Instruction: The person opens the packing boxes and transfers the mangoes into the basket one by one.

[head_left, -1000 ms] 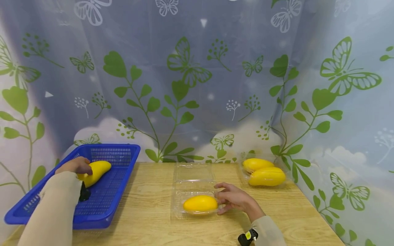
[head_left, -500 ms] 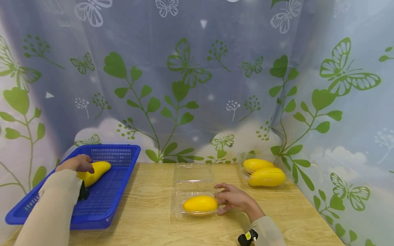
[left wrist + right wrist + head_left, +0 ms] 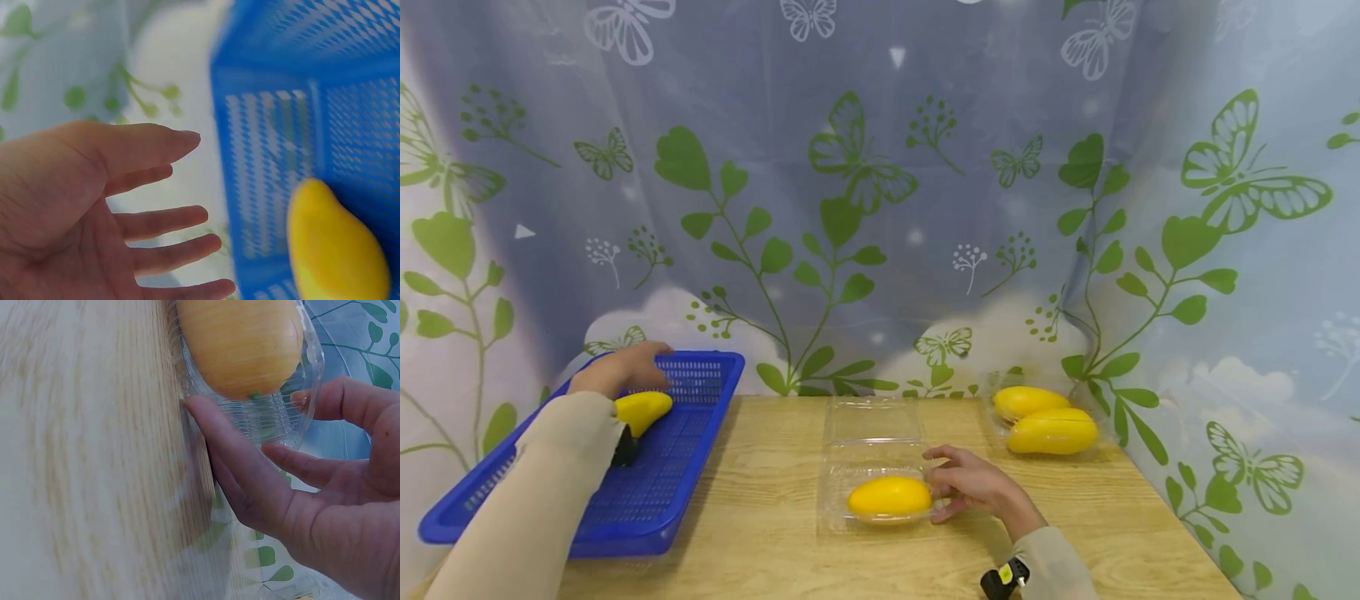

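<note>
My left hand [image 3: 625, 371], fingers spread, is over the far left side of the blue plastic basket [image 3: 664, 533]. Just below it a yellow mango [image 3: 646, 411] lies in the basket; the sleeve partly covers it. In the left wrist view a gap separates the fingers from that mango [image 3: 334, 250], and nothing is in the palm. At the middle of the table stands a clear clamshell box [image 3: 872, 421] with its lid folded back and one mango [image 3: 889, 497] inside. My right hand [image 3: 970, 483] holds the box's right end between thumb and fingers.
A second clear clamshell box [image 3: 996, 437] with two mangoes [image 3: 1051, 431] stands at the back right of the wooden table [image 3: 760, 500]. Behind the table hangs a butterfly-print curtain [image 3: 880, 250]. The table's right edge slopes away beyond the right hand.
My left hand has left the mango in the basket and moved up, away and slightly right, its fingers now spread. The right hand and the box stay as they were.
</note>
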Available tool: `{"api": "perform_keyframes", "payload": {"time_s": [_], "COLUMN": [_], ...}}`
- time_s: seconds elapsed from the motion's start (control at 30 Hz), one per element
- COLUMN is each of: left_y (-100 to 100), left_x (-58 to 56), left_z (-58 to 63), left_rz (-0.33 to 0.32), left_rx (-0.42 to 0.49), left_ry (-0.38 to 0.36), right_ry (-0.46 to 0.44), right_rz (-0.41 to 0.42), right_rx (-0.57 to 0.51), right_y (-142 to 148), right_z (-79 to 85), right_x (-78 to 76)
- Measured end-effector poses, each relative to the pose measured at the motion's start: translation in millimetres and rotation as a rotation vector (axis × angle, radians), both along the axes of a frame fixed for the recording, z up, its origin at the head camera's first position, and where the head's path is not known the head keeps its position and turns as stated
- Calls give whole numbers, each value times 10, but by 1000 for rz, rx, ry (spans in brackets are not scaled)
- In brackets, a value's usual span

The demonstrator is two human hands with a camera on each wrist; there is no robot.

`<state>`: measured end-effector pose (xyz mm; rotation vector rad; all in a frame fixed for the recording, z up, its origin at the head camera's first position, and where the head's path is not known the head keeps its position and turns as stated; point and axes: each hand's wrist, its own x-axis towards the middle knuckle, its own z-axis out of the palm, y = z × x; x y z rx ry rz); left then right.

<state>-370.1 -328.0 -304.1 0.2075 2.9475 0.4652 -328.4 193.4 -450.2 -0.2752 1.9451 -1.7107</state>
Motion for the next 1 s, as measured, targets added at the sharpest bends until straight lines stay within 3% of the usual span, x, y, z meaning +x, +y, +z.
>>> {"api": "perform_keyframes", "payload": {"time_s": [0.17,0.3,0.43,0.6,0.83,1.0], "left_y": [353,618,843,1063,1220,1343], "left_x": [99,144,156,193,326,378], "left_z": [198,268,263,236,176,116], "left_rz": [-96,-175,-237,-267,-306,-350], "left_rx": [-19,-42,-43,-47,20,44], "left_ry": [77,119,146,161,129,147], "right_ry": [-2,-4,0,9,8,18], "right_rz": [0,-7,-16,-29,-7,-16], "right_rx": [1,6,13,16,15,22], "right_y": [13,21,25,22,1,8], "right_z": [-10,-23,-27,-34,-20,4], "right_x": [5,15,30,45,31,15]}}
